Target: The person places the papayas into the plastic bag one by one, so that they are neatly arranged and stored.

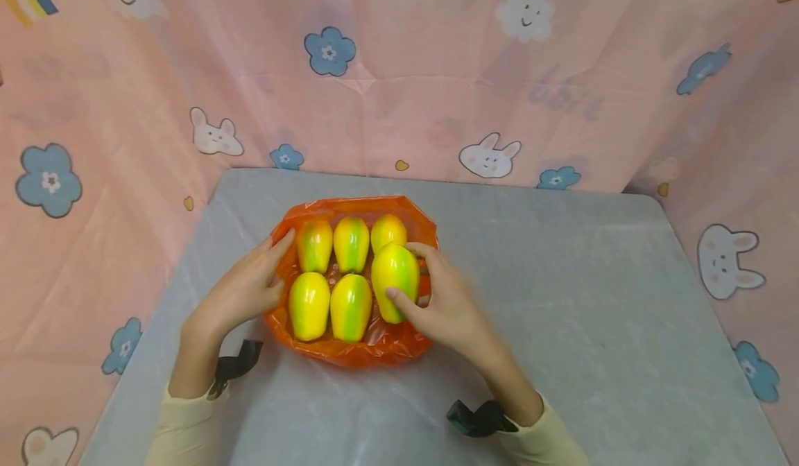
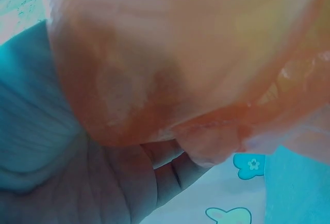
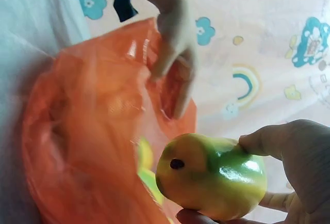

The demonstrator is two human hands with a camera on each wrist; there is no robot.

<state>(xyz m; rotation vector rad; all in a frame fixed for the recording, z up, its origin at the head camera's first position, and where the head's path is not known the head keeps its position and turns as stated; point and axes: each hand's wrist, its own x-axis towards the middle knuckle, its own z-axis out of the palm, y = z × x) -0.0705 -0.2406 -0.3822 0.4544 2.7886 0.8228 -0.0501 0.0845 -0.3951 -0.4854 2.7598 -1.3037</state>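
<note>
An orange plastic bag (image 1: 349, 358) lies with its mouth spread wide, and several glossy yellow-green papayas (image 1: 351, 306) sit inside in two rows. My left hand (image 1: 246, 286) grips the bag's left rim; in the left wrist view the orange film (image 2: 154, 79) covers much of the palm and fingers. My right hand (image 1: 446, 299) holds one papaya (image 1: 396, 279) over the bag's right side, thumb on its near side and fingers behind. In the right wrist view this papaya (image 3: 206, 177) shows a dark spot at one end, beside the bag's opening.
A grey cloth-covered table (image 1: 562, 313) extends around the bag, widest to the right. Behind and at the sides hangs a pink curtain (image 1: 399, 105) printed with rabbits, flowers and rainbows. Dark straps (image 1: 480, 419) hang at both wrists.
</note>
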